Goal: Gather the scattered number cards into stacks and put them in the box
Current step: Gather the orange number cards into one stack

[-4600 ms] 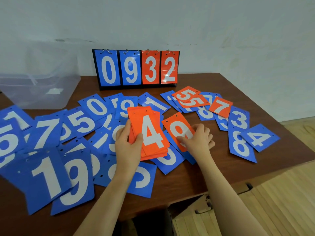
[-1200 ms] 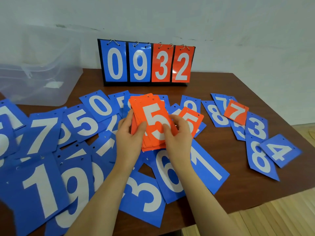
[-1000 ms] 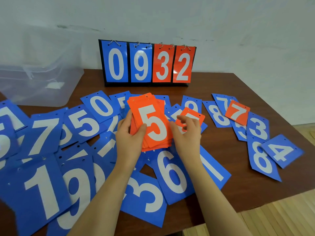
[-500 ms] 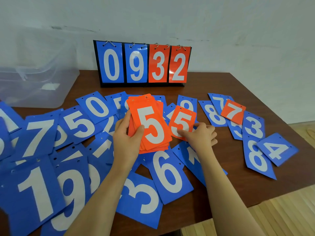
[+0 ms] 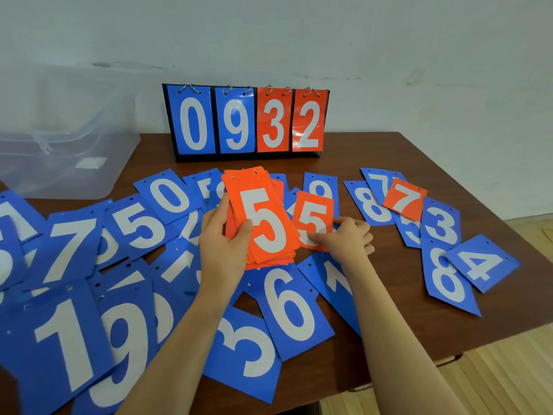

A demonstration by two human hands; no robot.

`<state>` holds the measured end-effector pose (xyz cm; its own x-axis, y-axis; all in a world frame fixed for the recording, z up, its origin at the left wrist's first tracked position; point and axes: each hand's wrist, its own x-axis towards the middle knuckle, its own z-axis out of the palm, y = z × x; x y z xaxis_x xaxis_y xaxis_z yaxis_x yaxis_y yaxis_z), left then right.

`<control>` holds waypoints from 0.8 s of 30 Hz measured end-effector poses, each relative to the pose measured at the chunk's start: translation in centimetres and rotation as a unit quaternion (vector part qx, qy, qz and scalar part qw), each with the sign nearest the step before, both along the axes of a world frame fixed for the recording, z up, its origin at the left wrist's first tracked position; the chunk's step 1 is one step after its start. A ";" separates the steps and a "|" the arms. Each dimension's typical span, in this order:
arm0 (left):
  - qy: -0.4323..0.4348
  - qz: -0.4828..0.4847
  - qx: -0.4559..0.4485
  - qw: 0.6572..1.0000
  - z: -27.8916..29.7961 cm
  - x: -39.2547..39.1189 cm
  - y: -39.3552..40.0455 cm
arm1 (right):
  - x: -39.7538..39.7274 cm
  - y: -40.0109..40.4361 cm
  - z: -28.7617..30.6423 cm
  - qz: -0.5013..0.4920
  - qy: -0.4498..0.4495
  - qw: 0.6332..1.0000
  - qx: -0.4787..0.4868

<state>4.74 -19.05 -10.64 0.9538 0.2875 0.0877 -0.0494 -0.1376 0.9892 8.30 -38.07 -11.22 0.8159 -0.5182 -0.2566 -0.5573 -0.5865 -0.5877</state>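
My left grip (image 5: pixel 223 235) clamps the orange stack (image 5: pixel 263 223), thumb across the face of its top 5, fingers behind, holding it just above the bench (image 5: pixel 389 151). My right grip (image 5: pixel 344 239) pinches the lower edge of a loose orange 5 card (image 5: pixel 314 218), which lies just beside the stack on the blue cards.

To do this well, I judge I should lift the loose 5 by its edge without dragging the blue cards (image 5: pixel 287 307) beneath it, then lay it square on the stack with the punched holes at the same end, and let my left thumb shift to trap it. One more orange card, a 7 (image 5: pixel 405 199), lies farther right on blue ones; it looks like the next to collect.

The clear plastic box (image 5: pixel 65 163) sits at the far left of the bench. I see no number cards in it, only a pale label or scrap on its floor. The scoreboard stand (image 5: pixel 247 121) behind reads 0932.
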 end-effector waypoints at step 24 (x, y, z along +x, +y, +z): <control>0.012 -0.057 -0.083 0.995 1.3 -1.8 -5.9 | -6.6 0.7 1.4 0.053 -0.356 0.918 0.170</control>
<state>2.97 -24.97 -9.38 0.9824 0.1850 0.0240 -0.0305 0.0327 0.9990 1.71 -37.40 -9.82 0.8805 -0.4150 0.2290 0.0881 -0.3315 -0.9394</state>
